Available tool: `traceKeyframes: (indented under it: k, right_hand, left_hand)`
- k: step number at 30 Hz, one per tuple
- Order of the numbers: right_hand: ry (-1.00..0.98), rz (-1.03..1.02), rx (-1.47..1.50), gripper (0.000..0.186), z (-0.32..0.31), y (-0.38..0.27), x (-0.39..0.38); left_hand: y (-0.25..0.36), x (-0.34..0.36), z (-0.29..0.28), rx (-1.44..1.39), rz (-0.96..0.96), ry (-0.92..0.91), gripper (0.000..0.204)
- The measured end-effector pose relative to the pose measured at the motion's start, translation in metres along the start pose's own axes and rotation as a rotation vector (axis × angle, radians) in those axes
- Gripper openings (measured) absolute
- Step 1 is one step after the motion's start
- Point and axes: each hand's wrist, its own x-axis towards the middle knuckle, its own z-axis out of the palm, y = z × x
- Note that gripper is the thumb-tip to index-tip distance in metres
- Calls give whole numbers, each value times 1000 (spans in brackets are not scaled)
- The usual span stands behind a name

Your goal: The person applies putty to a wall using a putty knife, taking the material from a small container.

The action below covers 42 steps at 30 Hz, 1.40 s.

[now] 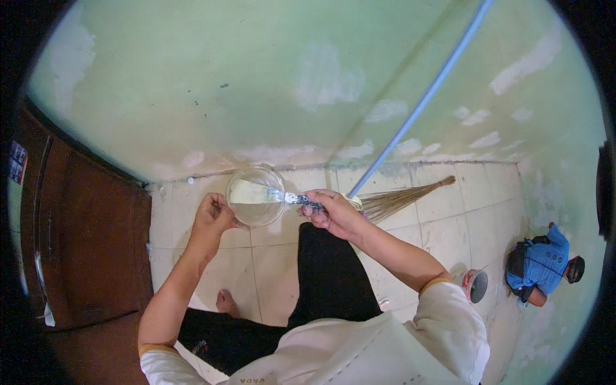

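Note:
My left hand is closed on the near left rim of a clear round plastic container, held above the tiled floor. In my right hand is the dark handle of a putty knife. Its wide blade lies across the container's mouth, pointing left. Cream-coloured putty covers much of the blade. Whether more putty sits inside the container, I cannot tell. The handle hides part of my right fingers.
A light blue pole leans on the green patched wall. Beside its foot lies a stick broom. At right, a person in a blue top is by the wall, near a round container. Brown wooden furniture stands left.

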Motion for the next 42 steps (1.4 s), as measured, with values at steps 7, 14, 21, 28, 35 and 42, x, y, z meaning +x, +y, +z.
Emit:
traceKeyframes:
  k: [7, 14, 21, 28, 35, 42]
  right_hand:
    - [76, -136, -198, 18, 23, -47, -32]
    - [144, -421, -817, 31, 46, -99, -61]
    - [215, -747, -823, 41, 36, -99, -55]
    - [1137, -1012, -1118, 55, -12, -133, -13]
    - [831, -973, -1242, 34, -31, -111, -18]
    - [463, -1063, -1245, 32, -5, -129, -27]
  left_hand:
    - [27, 2, 30, -130, 14, 78, 14]
    - [19, 14, 53, -372, -28, -23, 14]
    - [21, -7, 54, -474, -77, 49, 19]
    - [29, -37, 0, -511, 62, 80, 24]
    - [37, -90, -7, -466, 28, 346, 24]
    - [42, -111, 35, -439, 248, 600, 23]
